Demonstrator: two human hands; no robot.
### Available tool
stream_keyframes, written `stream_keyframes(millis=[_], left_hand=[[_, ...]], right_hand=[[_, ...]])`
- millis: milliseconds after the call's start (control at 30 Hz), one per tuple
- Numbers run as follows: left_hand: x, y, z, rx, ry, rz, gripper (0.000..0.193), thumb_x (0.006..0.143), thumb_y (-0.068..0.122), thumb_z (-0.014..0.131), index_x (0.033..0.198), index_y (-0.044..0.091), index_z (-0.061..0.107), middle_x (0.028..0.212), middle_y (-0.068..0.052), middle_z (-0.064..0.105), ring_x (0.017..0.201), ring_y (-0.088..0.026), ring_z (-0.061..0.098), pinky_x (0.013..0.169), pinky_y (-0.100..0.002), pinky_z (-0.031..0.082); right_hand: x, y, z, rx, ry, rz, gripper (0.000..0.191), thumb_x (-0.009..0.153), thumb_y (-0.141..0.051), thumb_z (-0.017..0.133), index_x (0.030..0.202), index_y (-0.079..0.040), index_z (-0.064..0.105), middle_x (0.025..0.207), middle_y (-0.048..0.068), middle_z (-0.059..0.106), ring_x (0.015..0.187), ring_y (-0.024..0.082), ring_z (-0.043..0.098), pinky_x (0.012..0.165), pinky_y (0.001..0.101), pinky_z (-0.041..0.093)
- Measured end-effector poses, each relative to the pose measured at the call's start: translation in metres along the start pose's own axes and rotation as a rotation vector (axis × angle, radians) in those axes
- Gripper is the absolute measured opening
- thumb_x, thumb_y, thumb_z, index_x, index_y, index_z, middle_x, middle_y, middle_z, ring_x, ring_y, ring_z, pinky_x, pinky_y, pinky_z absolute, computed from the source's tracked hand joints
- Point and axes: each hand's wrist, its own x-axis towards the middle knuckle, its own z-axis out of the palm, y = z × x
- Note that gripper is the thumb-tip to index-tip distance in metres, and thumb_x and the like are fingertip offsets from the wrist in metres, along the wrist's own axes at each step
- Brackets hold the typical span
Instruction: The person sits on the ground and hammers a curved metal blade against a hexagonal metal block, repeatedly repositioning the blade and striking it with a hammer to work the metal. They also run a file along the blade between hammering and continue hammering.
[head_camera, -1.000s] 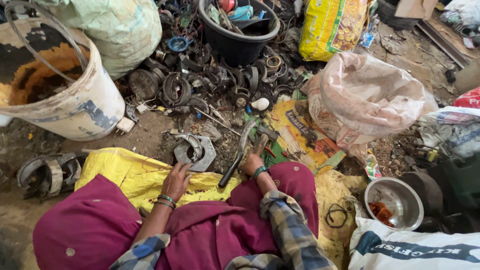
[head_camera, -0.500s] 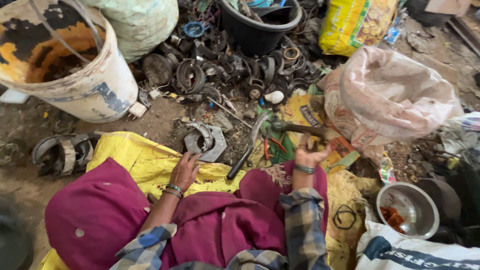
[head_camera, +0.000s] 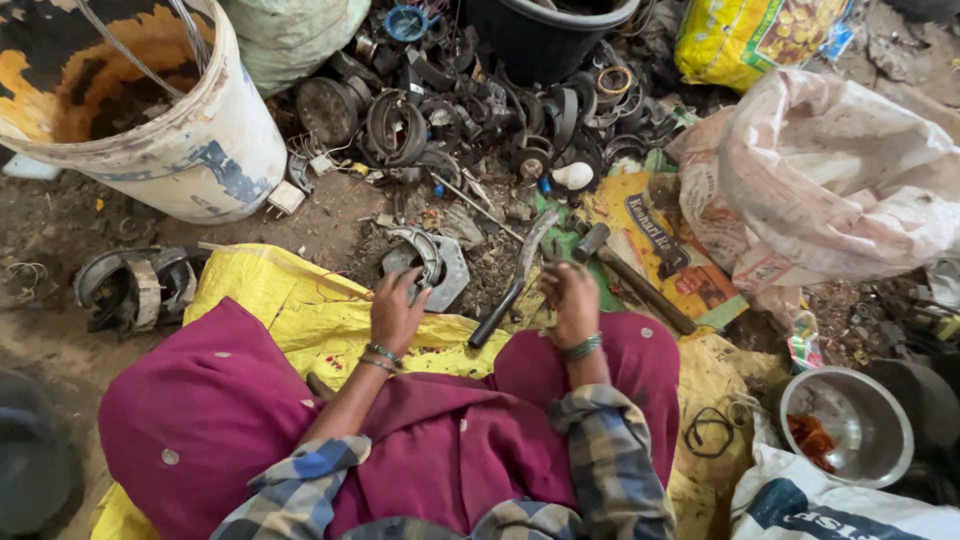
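- Maroon cloth over your knees; yellow sheet (head_camera: 300, 310) spread under it.
- Your left hand (head_camera: 397, 312), fingers loosely spread, rests on the grey metal part (head_camera: 440, 268) at the sheet's far edge.
- Your right hand (head_camera: 572, 300) is curled round something small, right of that part; what it is, I cannot tell.
- Bent dark bar (head_camera: 510, 290) lies between your hands; hammer (head_camera: 625, 275) just right of it.
- Step looks like stripping scrap: steady the part before prying.
- Beyond: scrap pile (head_camera: 470, 110), white bucket (head_camera: 200, 150).
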Motion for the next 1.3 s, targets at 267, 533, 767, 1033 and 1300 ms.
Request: stream_keyframes(millis=[267, 533, 767, 1033, 1300], left_hand=[[0.035, 0.007, 0.032, 0.207, -0.042, -0.018, 0.079, 0.079, 0.037, 0.085, 0.143, 0.007, 0.05, 0.143, -0.027, 0.043, 0.124, -0.043, 0.053, 0.104, -0.049, 0.046], [0.035, -0.018, 0.038, 0.001, 0.099, 0.02, 0.068, 0.077, 0.011, 0.081, 0.14, 0.005, 0.056, 0.136, -0.021, 0.059, 0.126, -0.039, 0.058, 0.104, -0.045, 0.05], [0.051, -0.044, -0.003, -0.977, 0.019, -0.492, 0.042, 0.091, 0.001, 0.061, 0.132, 0.005, 0.068, 0.117, -0.007, 0.073, 0.1, -0.017, 0.066, 0.087, -0.03, 0.053], [0.058, -0.062, -0.007, -1.779, 0.075, -0.713, 0.024, 0.093, 0.015, 0.054, 0.112, 0.009, 0.068, 0.102, -0.004, 0.072, 0.085, -0.018, 0.068, 0.072, -0.034, 0.056], [0.038, -0.042, 0.005, -1.486, -0.038, -0.796, 0.043, 0.087, 0.051, 0.073, 0.102, 0.011, 0.067, 0.081, -0.001, 0.069, 0.057, -0.011, 0.059, 0.046, -0.026, 0.044]], right_hand=[[-0.018, 0.064, 0.045, -1.725, -0.307, -0.23, 0.062, 0.092, -0.041, 0.07, 0.133, -0.001, 0.048, 0.088, 0.026, 0.072, 0.082, 0.044, 0.071, 0.071, 0.0538, 0.058], [-0.002, 0.084, 0.041, -1.749, -0.337, -0.11, 0.055, 0.091, -0.027, 0.068, 0.13, 0.004, 0.045, 0.086, 0.028, 0.071, 0.082, 0.046, 0.071, 0.072, 0.0553, 0.057], [0.0, 0.088, 0.034, -1.63, -0.226, -0.132, 0.06, 0.078, -0.034, 0.082, 0.118, 0.002, 0.054, 0.092, 0.026, 0.072, 0.087, 0.045, 0.07, 0.079, 0.0518, 0.057], [-0.005, 0.069, 0.039, -1.412, 0.036, 0.017, 0.056, 0.078, -0.029, 0.08, 0.122, -0.003, 0.054, 0.089, 0.021, 0.071, 0.079, 0.037, 0.071, 0.073, 0.0484, 0.059], [0.0, 0.054, -0.002, 0.244, -0.04, 0.503, 0.029, 0.092, -0.028, 0.052, 0.1, 0.0, 0.05, 0.078, 0.013, 0.061, 0.061, 0.027, 0.063, 0.054, 0.0397, 0.056]])
